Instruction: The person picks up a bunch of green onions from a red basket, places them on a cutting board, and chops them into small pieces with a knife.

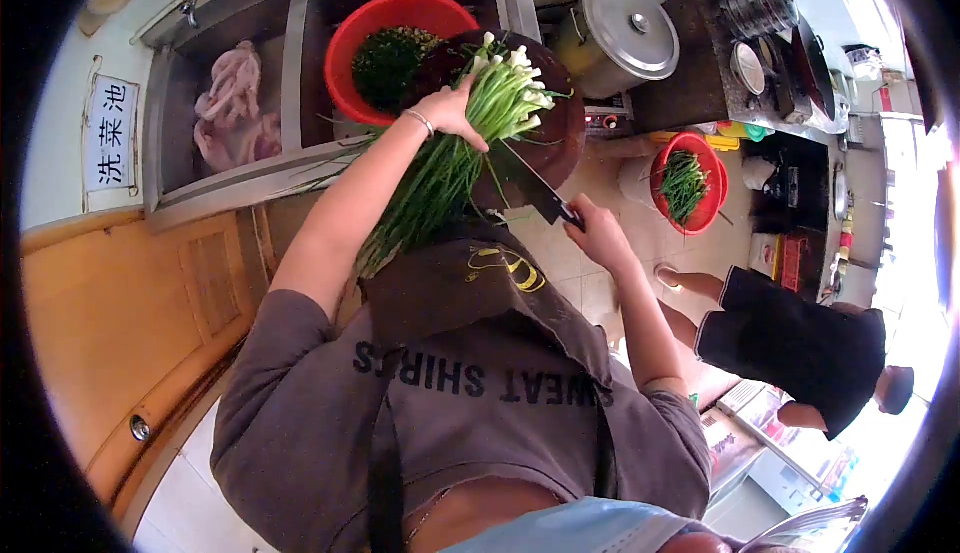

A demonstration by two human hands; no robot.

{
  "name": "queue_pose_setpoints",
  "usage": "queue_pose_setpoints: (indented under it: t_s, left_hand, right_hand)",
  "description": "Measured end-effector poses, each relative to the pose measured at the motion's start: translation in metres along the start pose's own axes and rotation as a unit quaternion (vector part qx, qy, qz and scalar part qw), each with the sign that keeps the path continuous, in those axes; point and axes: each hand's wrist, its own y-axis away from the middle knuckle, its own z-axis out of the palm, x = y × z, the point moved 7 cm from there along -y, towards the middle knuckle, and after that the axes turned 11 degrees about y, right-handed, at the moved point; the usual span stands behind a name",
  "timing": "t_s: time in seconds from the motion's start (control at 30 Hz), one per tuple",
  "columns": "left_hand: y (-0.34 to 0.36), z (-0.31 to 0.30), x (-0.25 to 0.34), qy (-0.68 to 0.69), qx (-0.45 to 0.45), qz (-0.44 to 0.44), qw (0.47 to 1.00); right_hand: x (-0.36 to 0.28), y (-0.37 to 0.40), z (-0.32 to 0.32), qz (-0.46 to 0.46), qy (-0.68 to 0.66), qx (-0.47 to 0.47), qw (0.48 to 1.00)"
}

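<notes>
The cleaver's (532, 188) handle is buried inside the right hand (598, 235). The scallions' (440, 178) leaf ends vanish under the apron (470, 288). The dark chopping board (565, 128) covers part of the red basin (385, 23). The lens's black rim cuts off every corner.

A bunch of scallions (440, 168) lies slantwise across a round dark board (565, 128), white ends fanned toward 1 o'clock and green tops trailing to 7 o'clock. The left hand (455, 113) grips it near the whites. A dark cleaver (532, 189), held in the right hand (598, 235), sits at the bunch's 4 o'clock side, blade pointing to 10 o'clock, close to the stalks.
</notes>
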Motion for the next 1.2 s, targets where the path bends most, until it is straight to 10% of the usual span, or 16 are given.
queue_pose_setpoints:
  t_s: [0.37,0.43,0.67,0.7,0.77,1.1,1.2]
  left_hand:
    - [-0.013,-0.01,0.004,-0.02,-0.057,0.074,0.995]
    - [0.01,-0.015,0.018,-0.044,-0.022,0.003,0.999]
    - [0.09,0.016,0.103,-0.093,0.316,0.201,0.923]
    - [0.094,0.029,0.11,-0.05,0.32,0.269,0.907]
    - [0.066,0.102,0.094,0.003,-0.018,0.222,0.975]
    - [0.08,0.118,0.059,-0.102,0.107,0.095,0.984]
    - [0.09,0.071,0.095,0.08,0.161,0.13,0.975]
  right_hand:
    - [-0.004,0.005,0.03,0.002,-0.057,0.02,0.998]
    - [0.01,0.016,0.018,-0.001,-0.05,0.041,0.998]
    - [0.079,0.014,-0.043,0.075,-0.058,0.022,0.995]
    - [0.087,0.005,-0.049,0.065,-0.059,0.015,0.996]
    - [0.105,-0.014,-0.063,0.075,-0.07,0.04,0.994]
    - [0.101,-0.158,-0.089,-0.079,-0.056,0.12,0.988]
    - [0.099,-0.182,-0.072,-0.087,-0.003,0.128,0.988]
